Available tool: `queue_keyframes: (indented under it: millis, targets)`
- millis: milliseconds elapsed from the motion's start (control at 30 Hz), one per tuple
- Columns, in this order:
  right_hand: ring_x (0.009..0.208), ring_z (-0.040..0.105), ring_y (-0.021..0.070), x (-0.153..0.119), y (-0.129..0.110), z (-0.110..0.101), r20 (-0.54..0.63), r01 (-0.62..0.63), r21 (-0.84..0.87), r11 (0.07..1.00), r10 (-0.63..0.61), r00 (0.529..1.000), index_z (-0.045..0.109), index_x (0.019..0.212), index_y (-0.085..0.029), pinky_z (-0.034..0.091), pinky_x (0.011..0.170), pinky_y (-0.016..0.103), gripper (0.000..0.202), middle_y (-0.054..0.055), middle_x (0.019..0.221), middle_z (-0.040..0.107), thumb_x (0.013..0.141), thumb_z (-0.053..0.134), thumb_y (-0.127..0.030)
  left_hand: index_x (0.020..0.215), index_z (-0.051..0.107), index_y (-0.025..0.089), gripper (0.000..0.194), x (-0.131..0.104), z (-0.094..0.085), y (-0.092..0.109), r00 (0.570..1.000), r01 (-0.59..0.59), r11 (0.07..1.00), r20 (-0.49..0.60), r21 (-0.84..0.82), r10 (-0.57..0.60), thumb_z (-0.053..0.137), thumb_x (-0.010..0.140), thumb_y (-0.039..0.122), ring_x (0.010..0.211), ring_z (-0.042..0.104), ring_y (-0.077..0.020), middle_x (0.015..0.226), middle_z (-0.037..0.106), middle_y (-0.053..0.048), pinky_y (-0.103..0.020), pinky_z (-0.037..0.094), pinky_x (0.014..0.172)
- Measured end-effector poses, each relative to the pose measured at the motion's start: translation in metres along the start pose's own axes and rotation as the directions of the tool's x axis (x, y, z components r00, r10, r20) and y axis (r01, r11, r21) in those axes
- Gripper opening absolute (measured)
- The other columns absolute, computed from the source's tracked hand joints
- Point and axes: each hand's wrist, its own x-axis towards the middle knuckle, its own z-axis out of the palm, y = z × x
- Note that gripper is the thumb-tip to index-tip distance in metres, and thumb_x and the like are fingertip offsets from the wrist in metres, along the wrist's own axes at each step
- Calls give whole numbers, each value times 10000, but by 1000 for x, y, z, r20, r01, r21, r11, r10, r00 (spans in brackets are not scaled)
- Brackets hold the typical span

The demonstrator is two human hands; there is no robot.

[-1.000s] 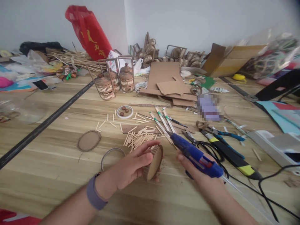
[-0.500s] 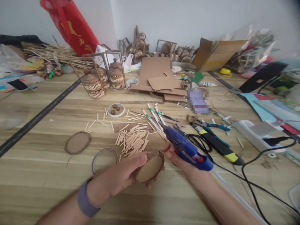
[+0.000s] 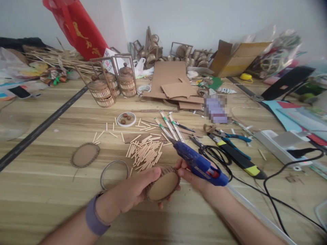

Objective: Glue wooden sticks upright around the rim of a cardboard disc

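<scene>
My left hand (image 3: pixel 139 189) is closed round a small oval cardboard tray (image 3: pixel 165 187) with a corrugated rim, its thumb on the rim's near-left edge. A blue hot glue gun (image 3: pixel 201 163) rests in my right hand (image 3: pixel 190 177), nozzle pointing up and left. Thumb and forefinger of that hand pinch at the tray's right rim. Just beyond lies a pile of short wooden sticks (image 3: pixel 144 153). A second oval cardboard piece (image 3: pixel 85 155) with a corrugated edge lies flat on the left, near a grey ring (image 3: pixel 101 175).
Scissors (image 3: pixel 201 144), pliers (image 3: pixel 235 137) and a black-and-yellow utility knife (image 3: pixel 237 158) lie to the right, by a power strip (image 3: pixel 281 149) and black cable (image 3: pixel 268 175). A tape ring (image 3: pixel 118 123) encloses brown beads. Small lidded baskets (image 3: pixel 102 93) stand behind, near cardboard sheets (image 3: pixel 170 73).
My right hand and the glue gun have shifted slightly left and down, bringing the fingers onto the tray's rim. My left hand and the tray have barely moved.
</scene>
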Motion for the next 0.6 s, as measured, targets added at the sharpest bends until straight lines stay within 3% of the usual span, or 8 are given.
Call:
queue_keyframes:
  millis: [167,467,600]
  targets:
    - [658,585,159,-2,1,-2,58,9,-2,1000,-9,998,605,735,-227,493,581,289,212,16,802,648,741,764,-368,1001,703,193,524,0,2,2,1000,9,999,-1,36,-9,515,846,657,730,570,-150,829,656,-48,-229,460,627]
    - [648,586,131,-3,2,-4,161,19,38,999,-25,987,565,755,-220,480,565,257,219,0,806,623,757,752,-333,1049,697,197,547,0,2,-1,995,70,997,-66,24,-68,519,824,663,745,594,-160,874,679,-69,-184,419,531]
    - [652,584,120,-5,1,-5,215,31,51,998,-41,976,567,774,-221,481,585,254,190,-10,826,612,771,744,-293,1085,682,188,569,0,0,-4,997,68,997,-46,47,-66,495,836,664,709,598,-151,870,682,-76,-176,411,511]
